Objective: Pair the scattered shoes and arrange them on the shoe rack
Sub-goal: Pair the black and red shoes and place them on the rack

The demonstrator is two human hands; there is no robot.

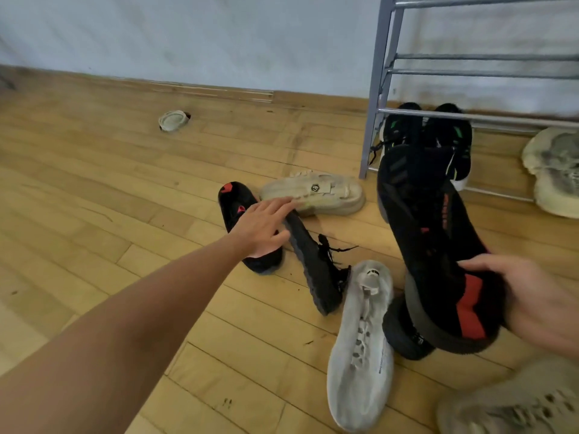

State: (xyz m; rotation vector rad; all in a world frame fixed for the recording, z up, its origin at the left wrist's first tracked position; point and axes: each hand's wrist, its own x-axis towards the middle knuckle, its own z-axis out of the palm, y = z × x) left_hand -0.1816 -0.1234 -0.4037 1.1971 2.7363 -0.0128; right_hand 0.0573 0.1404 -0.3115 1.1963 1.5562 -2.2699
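A black knit shoe (438,245) with a red heel patch and red side lettering is gripped at its heel by the right hand (539,305), with the toe raised toward 12 o'clock, before the shoe rack (380,89). The left hand (263,228) is held flat, fingers straight, over a similar black shoe (236,205) lying on the wooden floor (94,183). At 5 o'clock from that hand a grey knit shoe (363,346) is seen.

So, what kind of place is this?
Likely a room or hallway at home: wooden plank floor, pale wall, a metal shoe rack by it, a grey sneaker on the floor, a black and red shoe in the right hand.
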